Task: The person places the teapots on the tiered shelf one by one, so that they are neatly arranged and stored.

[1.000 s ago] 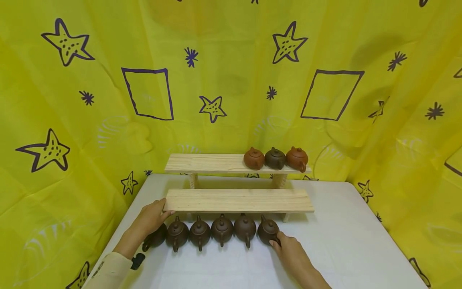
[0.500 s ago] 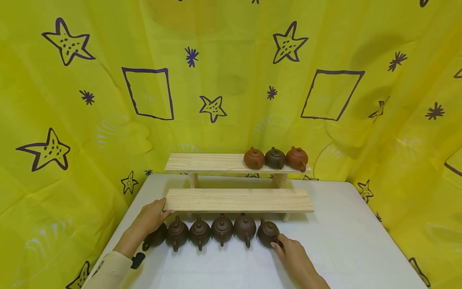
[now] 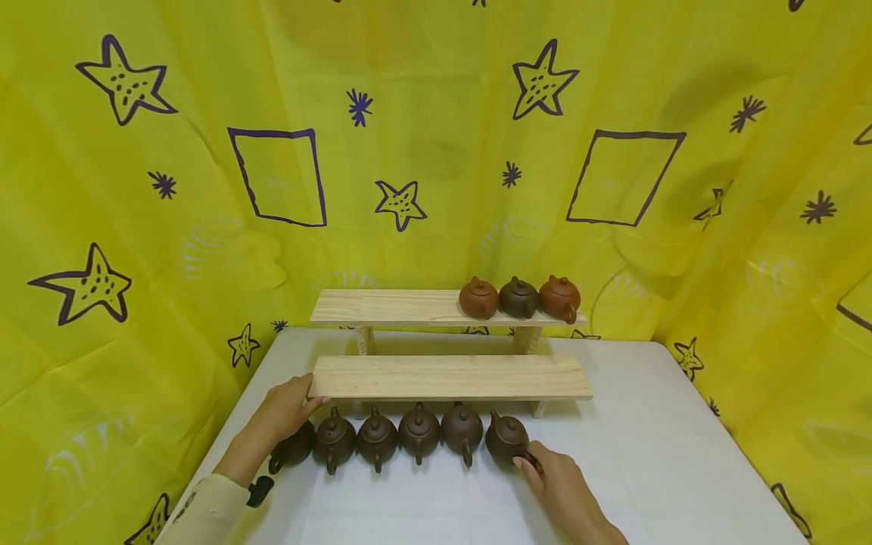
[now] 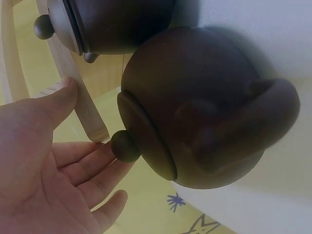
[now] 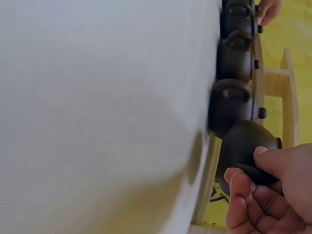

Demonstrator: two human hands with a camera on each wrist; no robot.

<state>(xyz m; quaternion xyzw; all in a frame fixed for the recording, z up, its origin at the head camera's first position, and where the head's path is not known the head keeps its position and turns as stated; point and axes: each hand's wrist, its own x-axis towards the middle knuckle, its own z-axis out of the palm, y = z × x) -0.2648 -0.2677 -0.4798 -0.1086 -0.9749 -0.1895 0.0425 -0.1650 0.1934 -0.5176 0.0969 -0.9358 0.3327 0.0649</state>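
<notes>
At the right end of a row of dark brown teapots, my right hand [image 3: 559, 484] pinches the handle of one teapot [image 3: 507, 437] between thumb and fingers. Its spout points up and left toward the shelf. In the right wrist view, my thumb [image 5: 262, 150] presses on this teapot's side by the handle. My left hand [image 3: 286, 409] holds the left end of the lower wooden shelf [image 3: 450, 377], thumb on the front edge and fingers at the end. Below that hand sits the leftmost teapot [image 4: 195, 97], partly hidden by it in the head view.
Other dark teapots, such as the middle one [image 3: 418, 433], line up before the lower shelf. On the right of the upper shelf [image 3: 388, 306] stand two reddish teapots [image 3: 479, 300] and a dark one [image 3: 519, 299]. Yellow curtains [image 3: 436, 151] surround the white table [image 3: 647, 454].
My right hand has shifted the rightmost teapot slightly toward me and to the right. The left hand and the other teapots stay in place.
</notes>
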